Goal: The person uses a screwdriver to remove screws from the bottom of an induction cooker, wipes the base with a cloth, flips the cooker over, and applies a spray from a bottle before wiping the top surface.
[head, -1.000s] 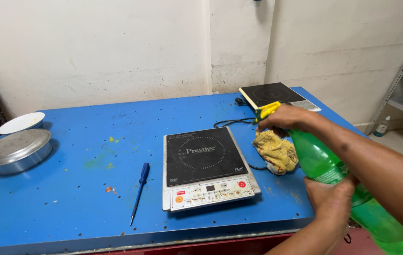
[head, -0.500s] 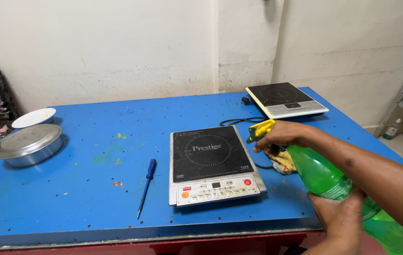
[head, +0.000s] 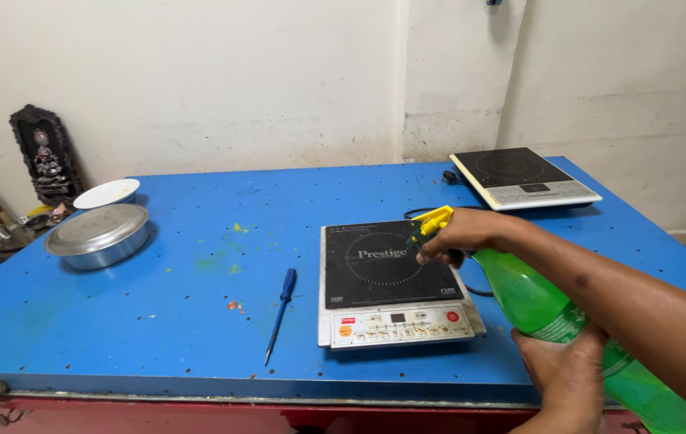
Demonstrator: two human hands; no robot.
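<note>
While your right hand [head: 464,235] is closed on the yellow trigger [head: 433,220] and your left hand [head: 564,371] wraps the green spray bottle [head: 540,304], keep the nozzle over the near induction cooktop [head: 391,265] glass, off its button panel

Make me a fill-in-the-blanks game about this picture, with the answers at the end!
1. The right hand squeezes the yellow trigger of a ____ spray bottle.
2. The left hand holds the bottle from ____.
3. The screwdriver with the blue handle lies on the table to the ____ of the near cooktop.
4. The second cooktop sits at the table's far ____ corner.

Answers: green; below; left; right
</note>
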